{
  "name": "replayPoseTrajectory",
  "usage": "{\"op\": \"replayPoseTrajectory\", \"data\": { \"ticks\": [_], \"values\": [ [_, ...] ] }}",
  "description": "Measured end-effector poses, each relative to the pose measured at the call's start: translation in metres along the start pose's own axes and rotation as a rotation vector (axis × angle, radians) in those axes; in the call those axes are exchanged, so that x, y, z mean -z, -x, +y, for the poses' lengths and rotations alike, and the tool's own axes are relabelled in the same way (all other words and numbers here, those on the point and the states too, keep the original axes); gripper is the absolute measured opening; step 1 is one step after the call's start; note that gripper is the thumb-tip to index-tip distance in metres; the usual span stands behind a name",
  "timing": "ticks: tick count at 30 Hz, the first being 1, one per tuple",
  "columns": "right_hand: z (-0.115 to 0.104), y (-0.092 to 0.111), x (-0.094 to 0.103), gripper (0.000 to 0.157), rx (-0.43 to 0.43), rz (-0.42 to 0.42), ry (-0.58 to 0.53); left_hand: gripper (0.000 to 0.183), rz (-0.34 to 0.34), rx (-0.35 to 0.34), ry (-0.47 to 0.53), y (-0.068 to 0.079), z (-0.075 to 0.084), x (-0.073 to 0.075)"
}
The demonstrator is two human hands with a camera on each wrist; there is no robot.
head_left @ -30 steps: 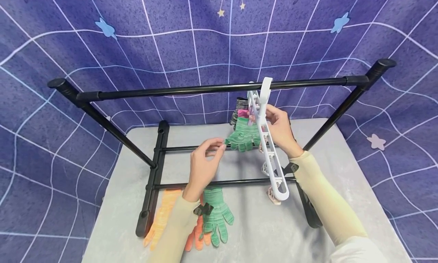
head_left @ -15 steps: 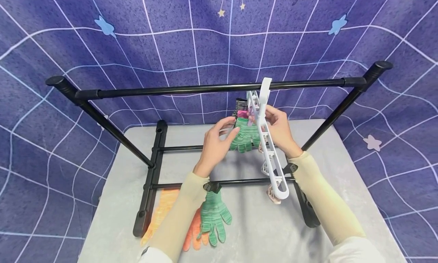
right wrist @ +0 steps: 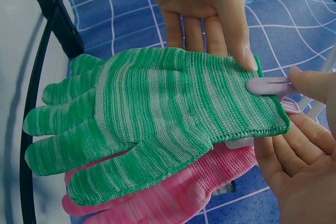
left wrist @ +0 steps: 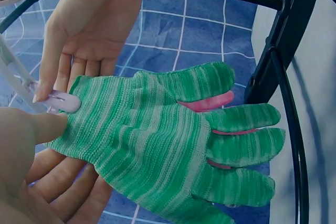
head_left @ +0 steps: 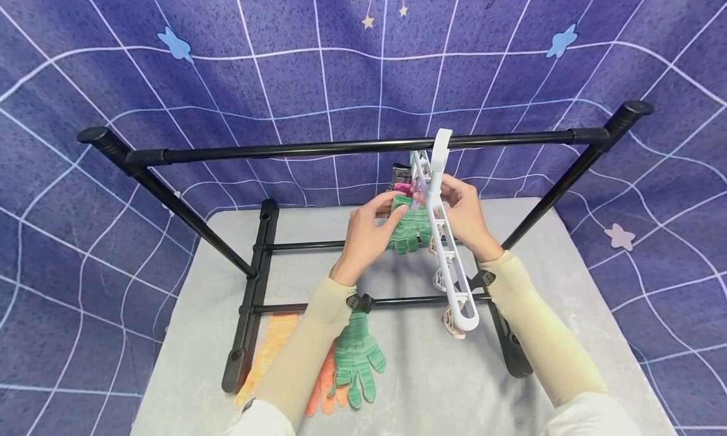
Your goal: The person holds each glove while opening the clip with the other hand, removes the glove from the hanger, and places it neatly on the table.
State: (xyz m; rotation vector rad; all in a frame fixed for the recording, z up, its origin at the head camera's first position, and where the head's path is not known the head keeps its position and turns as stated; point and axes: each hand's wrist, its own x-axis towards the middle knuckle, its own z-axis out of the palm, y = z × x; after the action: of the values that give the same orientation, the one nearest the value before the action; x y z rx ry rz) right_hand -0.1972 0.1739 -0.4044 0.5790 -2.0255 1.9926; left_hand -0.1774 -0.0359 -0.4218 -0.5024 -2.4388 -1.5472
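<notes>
A striped green knit glove (right wrist: pixel 152 93) hangs by its cuff from a pale lilac clip (right wrist: pixel 268 86) on the white clip hanger (head_left: pixel 451 259). My left hand (head_left: pixel 366 234) pinches the cuff, thumb on top and fingers beneath. The thumb of my right hand (head_left: pixel 464 212) presses the clip's tail, with the fingers curled under it. In the right wrist view the clip's tip overlaps the cuff edge. Behind the green glove hangs a pink glove (right wrist: pixel 210 177), and farther back a dark grey glove (head_left: pixel 401 172).
The hanger hooks over the top bar (head_left: pixel 284 151) of a black rack. Several unused clips (head_left: pixel 452 322) dangle from its near end. A yellow-orange glove (head_left: pixel 275 341), a red-orange glove (head_left: pixel 328 382) and another green glove (head_left: pixel 358 360) lie on the grey table (head_left: pixel 431 385).
My left hand has moved right and up, from the fingers of the hanging green glove to its cuff. The right hand has stayed at the clip.
</notes>
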Motion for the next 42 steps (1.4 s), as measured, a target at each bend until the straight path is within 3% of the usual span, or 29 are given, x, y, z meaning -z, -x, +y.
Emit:
{"op": "replayPoseTrajectory", "data": {
  "ticks": [13, 42],
  "values": [
    [0.002, -0.003, 0.002, 0.032, 0.018, 0.002, -0.006, 0.028, 0.007, -0.008, -0.054, -0.007, 0.008, 0.001],
    [0.004, -0.003, 0.004, 0.027, 0.038, -0.002, -0.001, 0.024, 0.009, -0.013, -0.06, -0.008, 0.011, -0.003]
  ]
}}
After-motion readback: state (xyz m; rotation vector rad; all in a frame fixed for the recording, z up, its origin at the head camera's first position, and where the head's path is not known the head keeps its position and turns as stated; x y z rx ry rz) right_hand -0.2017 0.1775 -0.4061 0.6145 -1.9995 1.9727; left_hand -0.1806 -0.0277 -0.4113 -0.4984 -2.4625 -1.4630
